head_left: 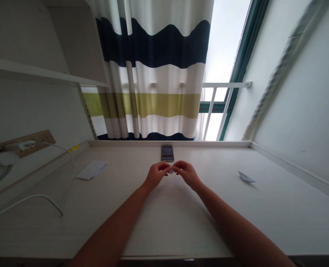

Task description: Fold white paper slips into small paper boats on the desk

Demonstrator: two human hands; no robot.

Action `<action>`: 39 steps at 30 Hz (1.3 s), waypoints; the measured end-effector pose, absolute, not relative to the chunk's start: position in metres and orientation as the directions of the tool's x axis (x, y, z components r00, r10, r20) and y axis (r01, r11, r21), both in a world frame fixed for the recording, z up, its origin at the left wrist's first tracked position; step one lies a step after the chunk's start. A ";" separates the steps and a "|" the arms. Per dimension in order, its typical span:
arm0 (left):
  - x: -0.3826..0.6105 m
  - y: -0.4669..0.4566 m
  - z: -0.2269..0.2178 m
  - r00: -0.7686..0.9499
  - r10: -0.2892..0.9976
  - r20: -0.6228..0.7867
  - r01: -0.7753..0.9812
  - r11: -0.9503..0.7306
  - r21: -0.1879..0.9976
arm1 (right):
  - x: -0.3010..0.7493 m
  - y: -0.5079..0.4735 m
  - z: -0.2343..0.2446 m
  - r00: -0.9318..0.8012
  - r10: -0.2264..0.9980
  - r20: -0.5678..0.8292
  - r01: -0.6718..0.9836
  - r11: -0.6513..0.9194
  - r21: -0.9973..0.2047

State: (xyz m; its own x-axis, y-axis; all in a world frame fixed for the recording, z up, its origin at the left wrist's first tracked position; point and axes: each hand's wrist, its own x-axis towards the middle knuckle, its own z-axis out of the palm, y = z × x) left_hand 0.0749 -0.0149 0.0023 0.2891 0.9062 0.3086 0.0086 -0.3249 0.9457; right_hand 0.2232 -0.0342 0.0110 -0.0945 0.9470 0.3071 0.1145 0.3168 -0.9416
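My left hand and my right hand meet over the middle of a pale wooden desk. Both pinch a small white piece of paper between their fingertips, just above the desk top. Most of the paper is hidden by the fingers. A phone lies flat just beyond the hands, near the desk's back edge, its screen lit.
A folded white paper shape lies on the desk to the right. A stack of white paper sheets lies to the left. A white cable runs from a wall socket strip across the left side. A striped curtain hangs behind.
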 end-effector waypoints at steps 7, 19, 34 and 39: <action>0.074 -0.014 0.002 0.284 0.903 0.321 0.033 -0.344 0.938 | 0.223 -0.036 0.014 -0.092 0.956 0.280 0.153 0.291 -0.944; 0.078 -0.018 0.004 0.211 0.930 0.301 0.019 -0.311 0.950 | 0.222 -0.038 0.017 -0.044 0.964 0.263 0.115 0.266 -0.957; 0.079 -0.019 0.007 0.119 0.965 0.234 -0.078 -0.226 0.971 | 0.222 -0.036 0.015 0.000 0.970 0.243 0.024 0.243 -0.970; 0.079 -0.019 0.009 0.085 0.971 0.222 -0.120 -0.211 0.970 | 0.223 -0.033 0.011 0.000 0.965 0.264 -0.002 0.264 -0.965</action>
